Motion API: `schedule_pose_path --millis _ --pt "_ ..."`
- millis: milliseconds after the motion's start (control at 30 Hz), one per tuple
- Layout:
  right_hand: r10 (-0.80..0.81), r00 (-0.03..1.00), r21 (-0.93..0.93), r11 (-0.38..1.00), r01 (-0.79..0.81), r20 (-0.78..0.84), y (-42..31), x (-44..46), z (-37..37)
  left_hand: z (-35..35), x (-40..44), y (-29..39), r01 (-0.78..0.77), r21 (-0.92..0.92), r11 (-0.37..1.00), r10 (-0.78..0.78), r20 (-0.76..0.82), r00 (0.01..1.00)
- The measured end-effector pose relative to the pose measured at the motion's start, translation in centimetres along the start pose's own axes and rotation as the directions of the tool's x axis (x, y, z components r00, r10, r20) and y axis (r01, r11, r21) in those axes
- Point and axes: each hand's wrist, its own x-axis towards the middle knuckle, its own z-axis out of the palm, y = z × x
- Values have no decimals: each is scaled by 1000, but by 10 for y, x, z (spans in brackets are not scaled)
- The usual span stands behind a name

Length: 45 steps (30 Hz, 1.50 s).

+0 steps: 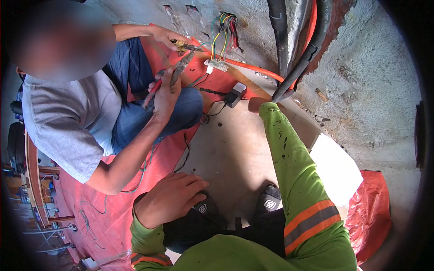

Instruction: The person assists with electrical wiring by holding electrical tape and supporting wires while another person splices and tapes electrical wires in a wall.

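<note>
My left hand (171, 198) hangs over my left knee, fingers loosely stretched and holding nothing. My right arm reaches forward to the wall's base, where my right hand (257, 105) is beside the lower end of a thick black pipe (289, 83). Its fingers are mostly hidden, so I cannot tell whether it grips anything. A black charger-like box (235, 95) with a cable lies just left of that hand. Beyond it, a socket plate (216, 65) hangs on green, yellow and other wires (221, 43) coming from a wall box.
A co-worker crouches at left, holding red-handled pliers (169, 81) and a yellow-handled tool (183, 45) near the wires. An orange conduit (253, 67) runs along the wall. Red sheeting (108, 221) and a pale board (221, 144) cover the floor; my shoes (270, 201) are close.
</note>
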Motion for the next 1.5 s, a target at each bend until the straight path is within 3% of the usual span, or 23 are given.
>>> schedule_pose_path --millis 667,1200,1367,1433,1500 --pt "-63 998 -63 996 61 -30 9 29 19 -1 3 -2 5 -7 1000 -5 7 1000" --pt "-9 999 29 1000 10 -52 0 2 3 -2 3 1 13 4 1000 -13 21 1000" --pt "-277 941 -250 942 225 -197 32 70 55 -3 1 3 21 9 1000 -22 18 1000" --pt "-408 909 -425 841 336 -88 40 81 57 -1 0 2 13 13 1000 -13 8 1000" --pt "-518 842 -622 614 487 149 50 94 61 -1 0 2 14 12 1000 -14 7 1000"
